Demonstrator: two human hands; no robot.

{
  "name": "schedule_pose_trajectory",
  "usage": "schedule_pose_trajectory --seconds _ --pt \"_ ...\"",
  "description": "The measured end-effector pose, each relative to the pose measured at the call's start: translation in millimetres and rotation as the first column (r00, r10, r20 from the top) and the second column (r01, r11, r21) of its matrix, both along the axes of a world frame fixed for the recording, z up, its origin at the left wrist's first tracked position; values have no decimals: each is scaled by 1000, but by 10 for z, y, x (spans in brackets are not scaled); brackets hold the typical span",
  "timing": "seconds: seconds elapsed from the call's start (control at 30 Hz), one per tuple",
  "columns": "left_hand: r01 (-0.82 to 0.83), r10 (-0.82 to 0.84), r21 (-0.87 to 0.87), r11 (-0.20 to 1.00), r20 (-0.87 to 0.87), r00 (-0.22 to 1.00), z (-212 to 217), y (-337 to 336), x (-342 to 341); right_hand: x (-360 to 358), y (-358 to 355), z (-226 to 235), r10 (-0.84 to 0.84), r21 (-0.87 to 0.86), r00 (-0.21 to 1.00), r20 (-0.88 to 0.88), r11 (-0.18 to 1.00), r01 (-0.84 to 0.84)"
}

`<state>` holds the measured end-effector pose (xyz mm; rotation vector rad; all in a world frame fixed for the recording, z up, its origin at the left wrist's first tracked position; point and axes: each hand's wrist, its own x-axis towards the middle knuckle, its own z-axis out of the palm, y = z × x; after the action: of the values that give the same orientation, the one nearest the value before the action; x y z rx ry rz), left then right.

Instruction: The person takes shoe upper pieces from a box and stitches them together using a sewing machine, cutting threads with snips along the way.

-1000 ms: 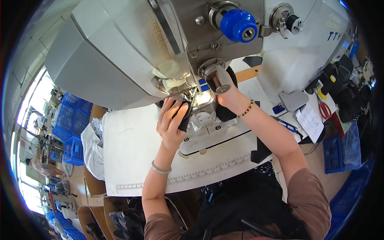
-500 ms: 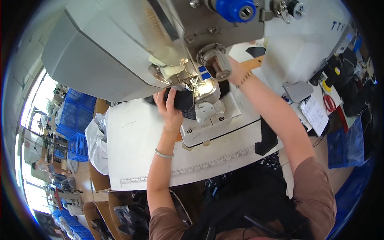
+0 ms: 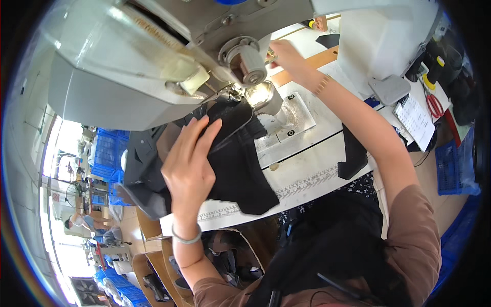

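My left hand (image 3: 189, 166) lies with outstretched fingers on a black sheet-like workpiece (image 3: 240, 176). Its thumb is hidden. The workpiece spreads over the table's front edge, and its upper end reaches the lit needle area of a sewing machine (image 3: 128, 97). Dark grey and black parts (image 3: 143, 166) are bunched to the left of that hand. Beyond the machine's lit metal post (image 3: 263, 97), my right hand (image 3: 289, 57) has its fingers curled at a small brass-coloured part (image 3: 271, 54), too small to name.
A measuring tape strip (image 3: 312, 180) runs along the white table's front. A black cut piece (image 3: 353, 151) lies under my right forearm. Red-handled scissors (image 3: 434, 106), a written sheet (image 3: 415, 122) and yellow-black spools (image 3: 433, 71) are at the right. Cardboard boxes (image 3: 148, 266) stand below left.
My left hand has come nearer and left, flattening on the black workpiece, which now spreads out in front of the machine. My right hand shows farther back and left. The view has shifted.
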<state>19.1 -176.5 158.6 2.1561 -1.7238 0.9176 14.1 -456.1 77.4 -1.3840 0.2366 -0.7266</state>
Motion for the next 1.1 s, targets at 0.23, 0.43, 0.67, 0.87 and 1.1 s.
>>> schedule_pose_trajectory --seconds 0.23,0.43,0.67,0.87,1.1 --pt "-6 39 -149 989 216 976 -649 -66 181 -1048 967 52 344 -30 928 -140 936 -351" --pt "145 -116 -128 981 210 971 -525 -248 134 -853 1055 -57 419 -5 908 29 908 -419" --pt "80 -56 -154 985 154 987 -504 -250 64 -848 1082 51 477 100 872 111 868 -487" --pt "110 -70 -241 964 169 983 -605 -249 163 -797 1207 25 344 128 938 45 929 -347" --pt "101 -64 -226 969 168 984 -588 -247 135 -799 1245 36 300 172 950 87 935 -311"
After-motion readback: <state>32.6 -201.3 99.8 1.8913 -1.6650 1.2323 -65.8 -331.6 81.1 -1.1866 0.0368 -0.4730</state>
